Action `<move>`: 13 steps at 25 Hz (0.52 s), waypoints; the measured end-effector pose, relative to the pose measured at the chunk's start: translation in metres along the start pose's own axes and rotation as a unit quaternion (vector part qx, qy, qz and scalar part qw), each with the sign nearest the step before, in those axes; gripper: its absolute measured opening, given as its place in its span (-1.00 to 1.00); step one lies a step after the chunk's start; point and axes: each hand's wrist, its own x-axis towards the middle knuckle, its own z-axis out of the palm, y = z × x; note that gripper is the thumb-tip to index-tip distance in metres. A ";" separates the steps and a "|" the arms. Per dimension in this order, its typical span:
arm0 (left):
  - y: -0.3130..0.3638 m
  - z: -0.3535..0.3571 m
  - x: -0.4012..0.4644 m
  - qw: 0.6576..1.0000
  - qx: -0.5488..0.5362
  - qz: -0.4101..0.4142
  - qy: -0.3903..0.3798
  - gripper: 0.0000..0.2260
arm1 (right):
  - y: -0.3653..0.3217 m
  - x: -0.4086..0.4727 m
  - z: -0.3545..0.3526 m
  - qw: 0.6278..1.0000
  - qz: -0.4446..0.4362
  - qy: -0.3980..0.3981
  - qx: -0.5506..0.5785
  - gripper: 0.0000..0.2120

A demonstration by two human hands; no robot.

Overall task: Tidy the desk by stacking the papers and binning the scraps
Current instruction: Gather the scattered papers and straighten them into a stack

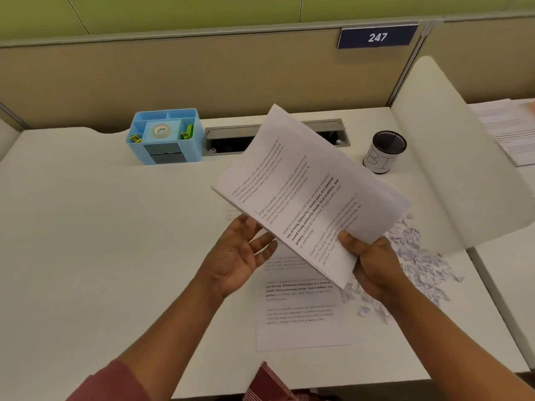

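Striped fabric [269,383] at the bottom edge is cut off and hard to identify. Left hand [237,256] hovers palm-up, fingers [262,244] spread, under the printed papers [309,192] that the right hand [373,264] pinches above the worktop [101,241], partly hiding one sheet [301,314] below. Leftward, a blue organizer [165,136] holds one tape roll [160,130]; rightward stand a black mesh cup [383,151], its contents unseen, and many scraps [417,264].

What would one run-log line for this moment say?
right hand: grips sheaf of printed sheets | left hand: open beside sheaf | one printed sheet on desk | paper scraps unbinned
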 end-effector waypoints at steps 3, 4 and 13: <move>-0.028 0.052 0.016 0.992 0.005 0.040 0.122 -0.65 | -0.004 -0.004 -0.002 0.999 -0.026 0.015 0.014 -0.68; -0.033 0.062 0.020 0.987 0.014 0.057 0.147 -0.68 | -0.003 -0.006 -0.003 0.999 -0.031 0.019 0.019 -0.68; -0.043 0.069 0.020 0.943 0.145 0.148 0.261 -0.67 | -0.048 -0.010 -0.048 0.998 0.003 -0.057 0.010 -0.71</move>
